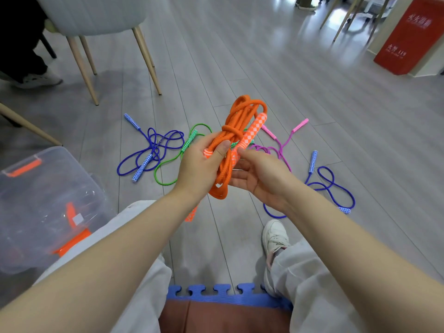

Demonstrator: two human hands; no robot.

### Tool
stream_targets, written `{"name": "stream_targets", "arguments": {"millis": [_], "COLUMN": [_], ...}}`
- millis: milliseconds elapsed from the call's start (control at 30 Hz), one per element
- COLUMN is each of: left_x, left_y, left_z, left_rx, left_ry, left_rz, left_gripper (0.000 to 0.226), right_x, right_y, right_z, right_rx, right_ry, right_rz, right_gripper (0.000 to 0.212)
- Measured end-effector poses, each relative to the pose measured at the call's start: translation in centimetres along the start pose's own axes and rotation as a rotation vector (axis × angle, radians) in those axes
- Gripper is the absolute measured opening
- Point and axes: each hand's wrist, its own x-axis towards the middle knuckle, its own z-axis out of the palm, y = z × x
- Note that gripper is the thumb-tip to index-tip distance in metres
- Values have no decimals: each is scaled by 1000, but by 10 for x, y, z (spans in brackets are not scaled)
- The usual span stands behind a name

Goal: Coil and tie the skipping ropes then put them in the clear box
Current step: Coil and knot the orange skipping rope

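Soft, light, floppy orange rope (pixel 236 131). Best held at the knot. Left hand (pixel 201 164) curled round coils. Right hand (pixel 259 174) pinching a handle. Box (pixel 48 188) at 9 o'clock.

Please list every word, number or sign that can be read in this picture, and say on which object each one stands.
"119": white digits low on the red box at the upper right, after two Chinese characters that are too blurred to read.
Top line of white characters on the same red box: too blurred to read.
Small white label on the clear box at the left: no text can be made out.
Skipping rope handles: patterns only, no text.
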Motion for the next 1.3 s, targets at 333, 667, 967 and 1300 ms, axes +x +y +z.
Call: {"name": "stream_targets", "arguments": {"millis": [333, 667, 967, 1300], "left_x": [-9, -8, 2, 15], "left_y": [-6, -2, -5, -10], "left_z": [16, 13, 4, -4], "left_rx": [-272, -399, -396, -562], "left_ry": [155, -18, -84, -264], "left_rz": [-64, -115, -206, -263], "left_gripper": [20, 29, 25, 18], "right_x": [4, 3, -5, 2], "right_y": [10, -1, -9, -17], "right_z": [3, -8, -10, -21], "right_rx": [-22, -324, -461, -937], "right_ry": [-73, -2, -150, 135], "right_rz": [-61, -14, -39, -231], "right_gripper": [54, 38, 37, 49]}}
